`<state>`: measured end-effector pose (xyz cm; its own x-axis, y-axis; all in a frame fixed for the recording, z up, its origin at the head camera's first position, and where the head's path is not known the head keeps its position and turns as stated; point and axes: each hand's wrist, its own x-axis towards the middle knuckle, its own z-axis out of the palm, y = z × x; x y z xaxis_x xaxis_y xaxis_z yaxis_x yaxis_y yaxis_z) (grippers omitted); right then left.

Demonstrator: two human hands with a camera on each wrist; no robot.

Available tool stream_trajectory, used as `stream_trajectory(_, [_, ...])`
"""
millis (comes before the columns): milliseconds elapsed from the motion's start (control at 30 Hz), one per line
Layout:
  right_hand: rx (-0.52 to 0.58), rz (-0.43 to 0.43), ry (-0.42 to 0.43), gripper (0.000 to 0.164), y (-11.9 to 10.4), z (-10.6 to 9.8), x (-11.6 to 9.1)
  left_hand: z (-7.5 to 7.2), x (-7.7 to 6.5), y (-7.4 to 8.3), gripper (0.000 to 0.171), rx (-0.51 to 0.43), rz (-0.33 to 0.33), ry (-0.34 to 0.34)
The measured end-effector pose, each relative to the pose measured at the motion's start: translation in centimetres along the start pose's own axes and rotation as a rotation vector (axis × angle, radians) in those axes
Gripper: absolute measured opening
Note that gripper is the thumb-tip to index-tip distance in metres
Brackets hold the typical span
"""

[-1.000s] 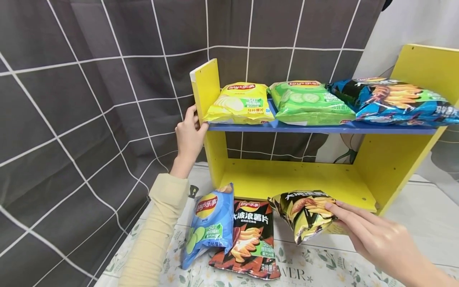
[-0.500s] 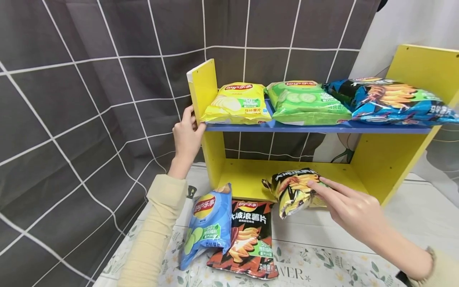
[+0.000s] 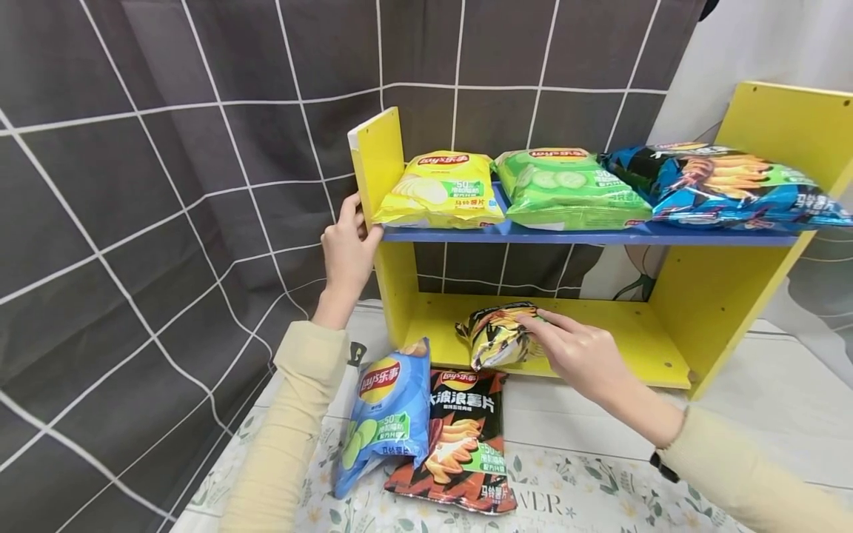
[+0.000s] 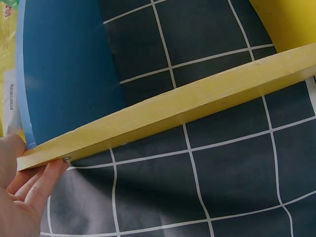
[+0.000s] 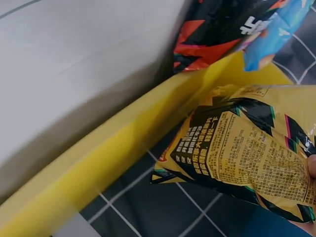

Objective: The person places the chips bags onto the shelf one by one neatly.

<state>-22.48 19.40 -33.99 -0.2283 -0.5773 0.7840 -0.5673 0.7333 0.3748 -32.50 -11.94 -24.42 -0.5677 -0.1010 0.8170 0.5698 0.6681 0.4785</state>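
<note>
My right hand [image 3: 583, 359] pinches a black and gold chip bag [image 3: 500, 334] by its right end, thumb on one face. The bag is at the front of the shelf's yellow bottom board [image 3: 600, 340], below the blue upper board; its printed back [image 5: 247, 148] shows in the right wrist view. On the left, my left hand [image 3: 349, 248] grips the yellow side panel [image 3: 376, 163] at the height of the blue board, thumb at the front edge. The left wrist view shows the fingers [image 4: 47, 185] of that hand against the panel's outer face.
Yellow [image 3: 443, 191], green [image 3: 569, 189] and blue-black [image 3: 726, 185] chip bags lie along the blue board [image 3: 600, 237]. On the table [image 3: 600, 474], before the shelf, a light blue bag [image 3: 386, 414] overlaps a black and red one [image 3: 466, 451]. A dark checked curtain [image 3: 166, 222] hangs behind.
My right hand has carried the black and gold bag leftward and inward, from the front of the shelf to over the bottom board. The left hand keeps its grip on the side panel.
</note>
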Motion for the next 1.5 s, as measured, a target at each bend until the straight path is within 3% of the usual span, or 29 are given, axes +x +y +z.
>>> stream_trajectory(233, [0.007, 0.006, -0.028, 0.042, -0.5, 2.9, -0.6, 0.1, -0.1, -0.2, 0.041, 0.002, -0.011, -0.010])
stream_trajectory(500, [0.052, -0.001, 0.001, 0.042, -0.7, 5.1, -0.9, 0.0, 0.1, -0.1, 0.040, -0.003, -0.007, -0.008])
stream_trajectory(600, [0.052, 0.008, -0.044, 0.041, -0.7, 5.9, -1.1, 0.0, 0.2, -0.1, 0.040, 0.003, -0.001, -0.003])
stream_trajectory(733, [0.056, 0.048, -0.138, 0.023, -0.8, 6.8, -1.5, 0.1, 0.2, -0.1, 0.040, 0.003, 0.007, 0.001])
stream_trajectory(833, [0.055, 0.066, -0.215, 0.040, -1.0, 7.4, -1.8, 0.1, 0.2, -0.2, 0.040, 0.003, 0.009, 0.002])
stream_trajectory(967, [0.066, 0.080, -0.295, 0.049, -1.3, 8.1, -2.0, 0.2, 0.2, -0.3, 0.040, 0.006, 0.010, 0.001])
stream_trajectory(1500, [0.195, 0.145, -0.403, 0.047, -2.5, 10.0, -1.7, 0.4, 0.2, -0.6, 0.040, 0.000, 0.006, 0.006])
